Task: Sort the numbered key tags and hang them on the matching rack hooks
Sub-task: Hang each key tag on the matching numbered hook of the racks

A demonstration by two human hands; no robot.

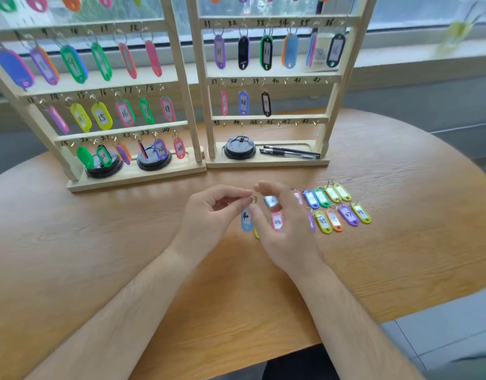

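- Pinches the small gold split ring (pixel 253 199) between the thumb and forefinger tips of the left hand (pixel 209 215), with the other fingers curled loosely behind.
- Lets the blue oval plastic key tag marked 40 (pixel 246 220) hang from that ring, just below the pinching fingertips and above the round wooden table (pixel 126 229).
- Holds the left forearm in from the lower left, wrist lifted off the table, palm turned toward the right.
- Sets the right hand (pixel 287 231) close on the other side, forefinger arched over the ring and thumb just beside the blue tag; too blurred to tell whether those fingers touch ring or tag.
- Spreads the remaining right fingers loosely, with a pink plastic tag marked 42 (pixel 277 221) showing between them on the table.
- Just beyond the right hand, flat on the table: two short rows of loose coloured key tags (pixel 346 215).
- Behind both hands, upright: a pale wooden rack (pixel 266 117), with tags on the first three hooks of its row numbered 37 to 42.
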